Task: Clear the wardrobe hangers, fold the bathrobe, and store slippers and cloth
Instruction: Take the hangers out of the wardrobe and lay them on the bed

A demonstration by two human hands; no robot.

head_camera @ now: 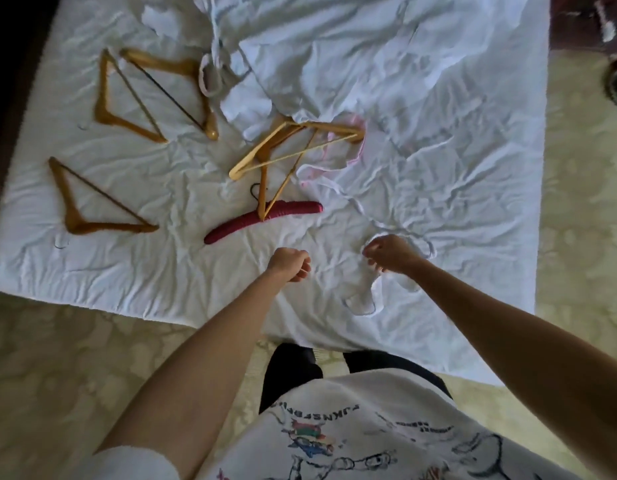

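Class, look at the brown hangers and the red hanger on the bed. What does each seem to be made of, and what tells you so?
Brown hangers, such as the one at the left: apparently wood with a smooth varnished finish, judging by the amber colour, rigid shaped arms and slight sheen. Red hanger: seemingly padded and wrapped in fabric, going by its thick rounded arms and ribbed surface; its core cannot be seen.

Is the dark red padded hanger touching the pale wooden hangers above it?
Touching. In the head view, the corner of one pale wooden hanger lies across the middle of the red padded hanger, with no gap.
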